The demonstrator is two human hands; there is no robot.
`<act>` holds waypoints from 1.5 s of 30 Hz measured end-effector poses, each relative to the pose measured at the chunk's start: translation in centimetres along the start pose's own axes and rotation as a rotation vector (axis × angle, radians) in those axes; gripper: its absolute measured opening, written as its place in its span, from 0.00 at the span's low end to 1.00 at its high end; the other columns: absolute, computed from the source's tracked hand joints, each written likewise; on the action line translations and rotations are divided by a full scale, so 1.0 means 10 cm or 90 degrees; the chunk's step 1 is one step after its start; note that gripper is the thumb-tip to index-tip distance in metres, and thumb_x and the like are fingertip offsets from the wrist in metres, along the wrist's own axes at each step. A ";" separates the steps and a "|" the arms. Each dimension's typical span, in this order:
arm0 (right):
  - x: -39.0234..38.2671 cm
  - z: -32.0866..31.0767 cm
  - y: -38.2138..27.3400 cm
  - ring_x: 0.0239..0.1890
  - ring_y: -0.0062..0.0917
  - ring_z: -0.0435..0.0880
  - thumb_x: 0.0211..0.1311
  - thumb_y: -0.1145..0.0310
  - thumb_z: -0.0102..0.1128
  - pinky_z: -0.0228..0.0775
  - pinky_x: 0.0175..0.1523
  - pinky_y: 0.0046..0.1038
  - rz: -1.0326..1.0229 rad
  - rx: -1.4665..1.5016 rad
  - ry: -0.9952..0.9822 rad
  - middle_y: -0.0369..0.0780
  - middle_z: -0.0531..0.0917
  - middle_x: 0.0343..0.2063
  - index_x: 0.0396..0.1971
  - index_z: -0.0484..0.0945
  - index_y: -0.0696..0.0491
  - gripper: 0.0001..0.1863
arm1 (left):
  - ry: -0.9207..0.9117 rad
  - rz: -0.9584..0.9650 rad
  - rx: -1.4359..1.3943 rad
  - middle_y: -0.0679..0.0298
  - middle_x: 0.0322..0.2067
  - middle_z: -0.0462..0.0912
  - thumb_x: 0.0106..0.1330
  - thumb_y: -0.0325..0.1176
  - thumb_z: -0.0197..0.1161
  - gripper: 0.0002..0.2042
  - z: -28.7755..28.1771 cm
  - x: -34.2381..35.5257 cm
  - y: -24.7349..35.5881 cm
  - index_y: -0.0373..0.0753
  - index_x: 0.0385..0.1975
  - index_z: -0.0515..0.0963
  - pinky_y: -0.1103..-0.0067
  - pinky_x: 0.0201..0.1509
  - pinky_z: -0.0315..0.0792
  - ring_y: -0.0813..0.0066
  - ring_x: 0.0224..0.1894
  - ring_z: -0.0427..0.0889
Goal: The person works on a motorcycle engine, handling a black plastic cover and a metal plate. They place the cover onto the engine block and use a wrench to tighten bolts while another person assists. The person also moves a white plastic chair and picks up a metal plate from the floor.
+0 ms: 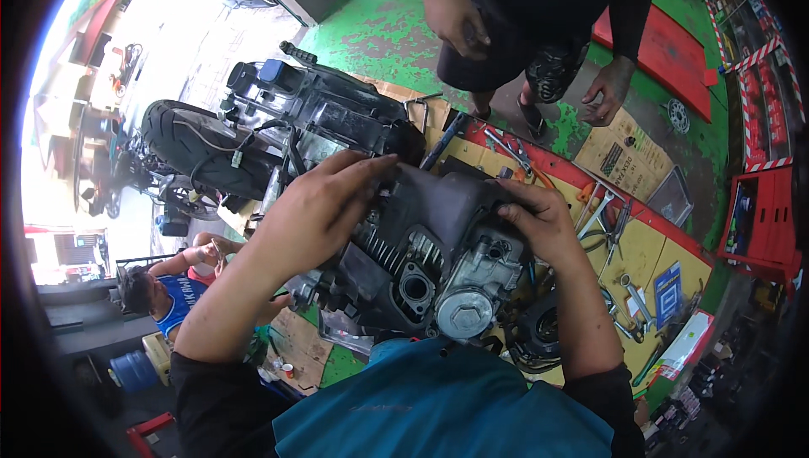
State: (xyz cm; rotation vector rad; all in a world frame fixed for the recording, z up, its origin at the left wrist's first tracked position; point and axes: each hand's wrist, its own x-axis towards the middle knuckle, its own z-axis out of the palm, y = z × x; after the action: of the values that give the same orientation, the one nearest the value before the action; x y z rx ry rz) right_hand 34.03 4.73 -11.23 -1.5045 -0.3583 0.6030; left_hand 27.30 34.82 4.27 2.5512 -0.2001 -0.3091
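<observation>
My left hand presses its bent fingers over the left part of a dark plastic shroud on the engine. Its thumb is mostly hidden. The shroud's right corner is gripped by my right hand. Between my forearms the engine shows metal fins, a round port with a flange, and a silver housing with a large hex center at lower right. A motorcycle's rear section with a tyre extends beyond the engine to the upper left.
A yellow workbench with red edge holds wrenches, pliers and other tools. A standing person faces me across it; a seated person is at left. Cardboard lies on the green floor. A red cabinet stands at right.
</observation>
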 end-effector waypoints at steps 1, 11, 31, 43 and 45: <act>0.03 -0.02 -0.02 0.48 0.19 0.85 0.66 0.73 0.69 0.76 0.56 0.24 -0.006 -0.015 0.004 0.40 0.90 0.46 0.58 0.83 0.58 0.20 | -0.012 -0.008 0.003 0.48 0.55 0.79 0.69 0.26 0.56 0.24 -0.02 0.02 0.02 0.41 0.67 0.74 0.62 0.58 0.76 0.45 0.53 0.83; 0.22 -0.27 -0.28 0.48 0.21 0.87 0.62 0.73 0.73 0.77 0.55 0.26 -0.044 -0.077 -0.101 0.41 0.90 0.44 0.55 0.84 0.59 0.21 | -0.105 0.055 0.019 0.46 0.57 0.79 0.65 0.41 0.63 0.32 -0.16 0.39 0.13 0.30 0.68 0.71 0.62 0.67 0.68 0.48 0.61 0.76; 0.26 0.03 0.36 0.45 0.27 0.87 0.65 0.62 0.72 0.78 0.52 0.33 -0.261 0.188 0.001 0.41 0.88 0.40 0.48 0.85 0.54 0.16 | -0.188 -0.007 -0.031 0.38 0.63 0.73 0.38 0.70 0.76 0.64 0.07 0.50 -0.04 0.22 0.69 0.66 0.60 0.71 0.63 0.46 0.66 0.74; 0.23 0.08 0.49 0.42 0.25 0.88 0.69 0.56 0.68 0.78 0.49 0.30 -0.214 0.207 -0.039 0.42 0.88 0.37 0.50 0.84 0.55 0.19 | -0.180 -0.081 0.000 0.42 0.57 0.79 0.44 0.63 0.67 0.50 0.01 0.51 0.04 0.24 0.61 0.74 0.61 0.64 0.71 0.49 0.58 0.81; 0.22 0.05 0.41 0.42 0.26 0.88 0.70 0.57 0.67 0.78 0.49 0.31 -0.168 0.233 -0.064 0.42 0.88 0.36 0.51 0.83 0.55 0.18 | -0.185 -0.089 -0.024 0.42 0.57 0.80 0.43 0.63 0.68 0.50 0.03 0.55 0.07 0.24 0.61 0.74 0.61 0.64 0.71 0.48 0.58 0.81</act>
State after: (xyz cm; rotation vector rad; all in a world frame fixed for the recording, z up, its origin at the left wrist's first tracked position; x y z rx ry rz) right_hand 34.90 6.20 -15.62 -1.0589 -0.4877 0.5031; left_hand 32.42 32.93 3.46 2.4781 -0.1218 -0.7315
